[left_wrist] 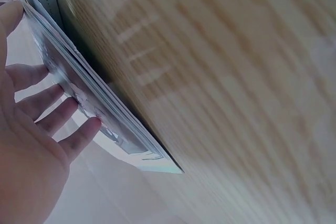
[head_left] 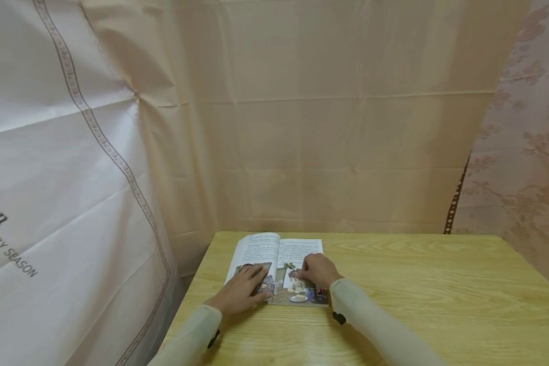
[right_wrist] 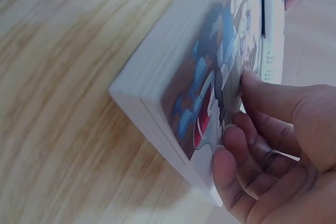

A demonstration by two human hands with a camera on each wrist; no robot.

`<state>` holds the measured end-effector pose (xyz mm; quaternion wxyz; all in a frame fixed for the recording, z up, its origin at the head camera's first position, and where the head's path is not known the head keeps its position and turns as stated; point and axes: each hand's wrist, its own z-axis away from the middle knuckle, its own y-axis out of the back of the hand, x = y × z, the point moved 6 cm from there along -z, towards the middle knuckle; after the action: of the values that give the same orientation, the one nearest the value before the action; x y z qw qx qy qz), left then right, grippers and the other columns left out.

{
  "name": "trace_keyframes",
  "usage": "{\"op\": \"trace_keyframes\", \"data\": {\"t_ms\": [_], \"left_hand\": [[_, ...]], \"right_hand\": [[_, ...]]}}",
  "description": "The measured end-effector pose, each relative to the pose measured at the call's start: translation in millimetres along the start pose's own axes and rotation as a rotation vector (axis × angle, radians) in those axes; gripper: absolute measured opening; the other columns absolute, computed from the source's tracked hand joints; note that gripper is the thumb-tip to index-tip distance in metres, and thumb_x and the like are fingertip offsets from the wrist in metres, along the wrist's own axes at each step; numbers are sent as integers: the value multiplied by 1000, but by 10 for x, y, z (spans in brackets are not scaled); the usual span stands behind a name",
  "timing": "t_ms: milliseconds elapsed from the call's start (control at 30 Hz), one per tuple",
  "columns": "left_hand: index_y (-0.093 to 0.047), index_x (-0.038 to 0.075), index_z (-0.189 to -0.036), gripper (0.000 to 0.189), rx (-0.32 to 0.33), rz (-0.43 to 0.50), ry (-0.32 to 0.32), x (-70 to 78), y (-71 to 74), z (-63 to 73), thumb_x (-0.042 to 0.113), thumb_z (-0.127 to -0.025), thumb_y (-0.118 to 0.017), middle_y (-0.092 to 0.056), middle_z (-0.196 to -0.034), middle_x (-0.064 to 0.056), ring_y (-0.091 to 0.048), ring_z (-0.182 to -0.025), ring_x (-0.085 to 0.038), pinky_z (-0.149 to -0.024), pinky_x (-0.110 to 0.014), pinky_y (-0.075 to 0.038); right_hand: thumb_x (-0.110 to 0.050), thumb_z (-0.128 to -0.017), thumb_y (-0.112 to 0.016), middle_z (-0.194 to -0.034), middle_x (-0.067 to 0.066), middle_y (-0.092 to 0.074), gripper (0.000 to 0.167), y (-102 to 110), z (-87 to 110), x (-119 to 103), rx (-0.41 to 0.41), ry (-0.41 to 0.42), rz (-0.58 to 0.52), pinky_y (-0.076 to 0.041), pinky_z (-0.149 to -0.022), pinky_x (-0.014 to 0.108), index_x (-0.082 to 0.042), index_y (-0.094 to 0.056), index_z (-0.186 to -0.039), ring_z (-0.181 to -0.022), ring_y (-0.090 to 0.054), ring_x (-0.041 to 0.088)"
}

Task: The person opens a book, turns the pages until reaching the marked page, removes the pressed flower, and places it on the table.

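Note:
An open book (head_left: 300, 251) lies on the wooden table, with printed text above a colour picture across both pages. My left hand (head_left: 242, 291) rests on the lower part of the left page, its fingers spread in the left wrist view. That left page side (left_wrist: 79, 72) bows up near the spine. On the right page, my right hand (head_left: 319, 270) touches the picture with loosely bent fingers. The right wrist view shows its thumb (right_wrist: 257, 88) and fingertips on the illustrated page (right_wrist: 210, 72), near the outer edge. No page there looks lifted.
The table (head_left: 416, 284) has a light wood grain and extends right of the book. A beige cloth (head_left: 329, 127) hangs behind it. A pale printed sheet (head_left: 64, 193) hangs at the left, and a floral one (head_left: 521, 168) at the right.

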<state>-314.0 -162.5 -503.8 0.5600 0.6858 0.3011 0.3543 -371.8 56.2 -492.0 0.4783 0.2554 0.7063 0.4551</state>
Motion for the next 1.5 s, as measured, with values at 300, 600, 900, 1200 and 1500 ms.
{"op": "trace_keyframes", "data": {"t_ms": [300,600,900,1200,1500], "left_hand": [[-32,14,-156,78,-18,8,8,1,-5,6,65,-98,-41,-34,-157,-9,-35,-141,-30,-111,-53,-34],[-33,14,-156,78,-20,18,15,-4,11,7,66,-97,-40,-34,-157,-9,-34,-142,-30,-112,-52,-33],[-32,16,-156,78,-37,7,17,-23,3,-5,66,-97,-40,-32,-158,-8,-33,-143,-28,-112,-51,-32],[-33,16,-156,79,-51,30,29,-4,23,-6,67,-97,-40,-32,-158,-8,-33,-143,-28,-111,-52,-33],[-30,17,-157,79,-39,37,18,-18,13,-3,66,-97,-42,-28,-161,-4,-28,-146,-26,-114,-51,-30]], "right_hand": [[-20,-88,-77,-68,-6,-61,18,48,7,12,1,-3,-40,-47,-54,28,-13,-69,-73,-57,-53,10],[-17,-89,-76,-66,-5,-63,18,54,8,22,-4,25,-60,-46,-51,27,-11,-71,-72,-53,-53,10],[-16,-91,-71,-62,-4,-59,20,-20,-42,72,-64,13,-40,-45,-51,28,-11,-69,-72,-53,-52,11],[-14,-90,-70,-63,-5,-59,19,-1,-32,87,-49,43,-37,-45,-52,28,-11,-69,-72,-52,-52,11],[-17,-91,-71,-62,-7,-58,25,21,-7,126,-26,52,-34,-44,-51,28,-15,-67,-66,-50,-51,11]]}}
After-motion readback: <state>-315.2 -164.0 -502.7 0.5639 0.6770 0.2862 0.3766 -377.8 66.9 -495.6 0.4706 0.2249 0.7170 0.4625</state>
